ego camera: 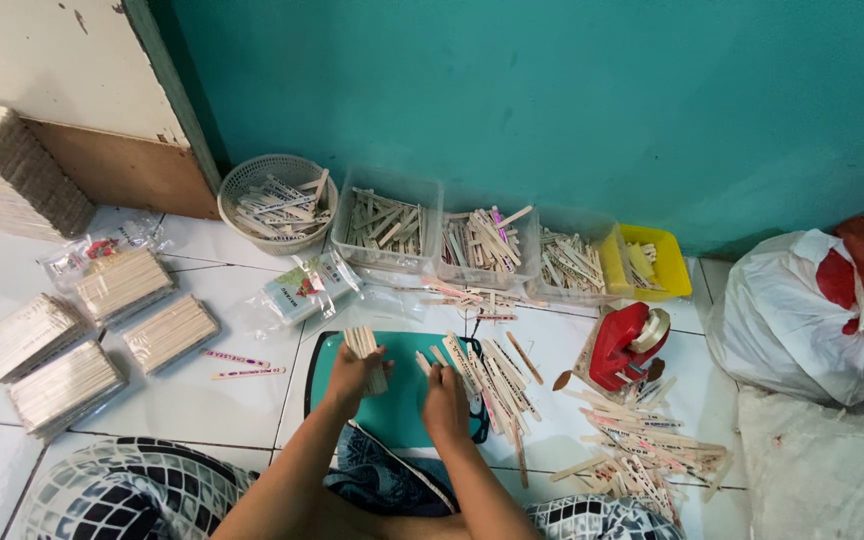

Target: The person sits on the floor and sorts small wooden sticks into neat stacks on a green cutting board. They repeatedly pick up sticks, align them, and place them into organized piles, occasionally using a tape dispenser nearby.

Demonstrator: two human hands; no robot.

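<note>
In the head view, at lower centre of the frame, we see our left hand closed round an upright bundle of sticks over the teal board. Our right hand, fingers curled down empty, rests beside loose sticks fanned just to its right, their long axes running up-left to down-right.

Teal board — red dispenser — yellow tray

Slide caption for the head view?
Left hand holds a stick bundle over a teal mat; right hand touches sticks.

Left hand fisted, fingers curled in a grip; right hand palm-down beside it, forearms converging.
</note>
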